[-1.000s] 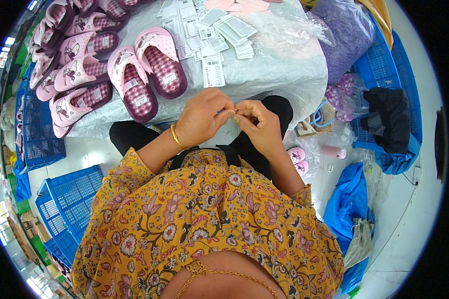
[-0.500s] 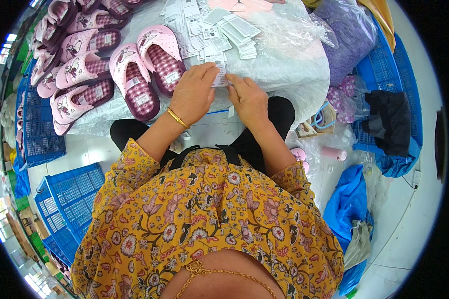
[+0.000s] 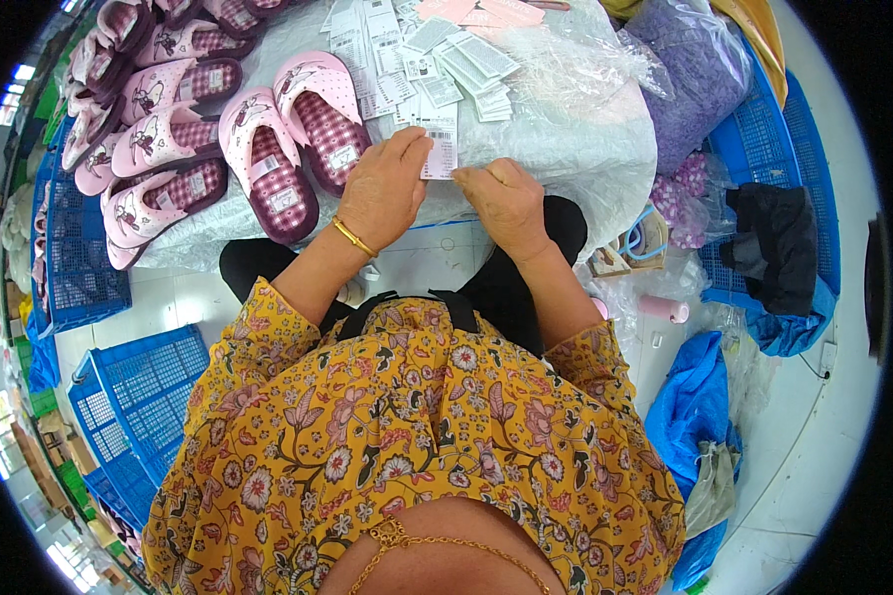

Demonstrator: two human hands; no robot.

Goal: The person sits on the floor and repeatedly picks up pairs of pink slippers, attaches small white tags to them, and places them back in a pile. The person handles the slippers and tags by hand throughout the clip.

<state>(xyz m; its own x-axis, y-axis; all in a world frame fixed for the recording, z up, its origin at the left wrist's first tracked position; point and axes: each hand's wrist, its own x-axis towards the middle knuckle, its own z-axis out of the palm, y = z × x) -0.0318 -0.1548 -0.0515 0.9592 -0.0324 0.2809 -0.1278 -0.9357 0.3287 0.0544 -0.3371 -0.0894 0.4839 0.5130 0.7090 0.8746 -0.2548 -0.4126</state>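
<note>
**Two hands at a paper tag on the table edge**

Nearest the camera is the person's yellow flowered blouse (image 3: 407, 436), with both forearms reaching up from it. The left hand (image 3: 382, 188), a gold bangle (image 3: 352, 238) at its wrist, lies on the table's white cover (image 3: 566, 159), its fingers close together and their tips pressing on a small white paper tag (image 3: 439, 151). The right hand (image 3: 506, 198) rests just beside it, loosely curled into a fist; whether its fingertips pinch anything cannot be told. The tag lies flat at the near edge of the table, between the two hands and touching the left one.

Beyond the left hand stands a pair of pink checked slippers (image 3: 288, 139), with more pairs further left. Past the tag, loose white tags (image 3: 397, 59) are spread out, and a fanned stack of cards (image 3: 476, 64) sits to their right.
</note>
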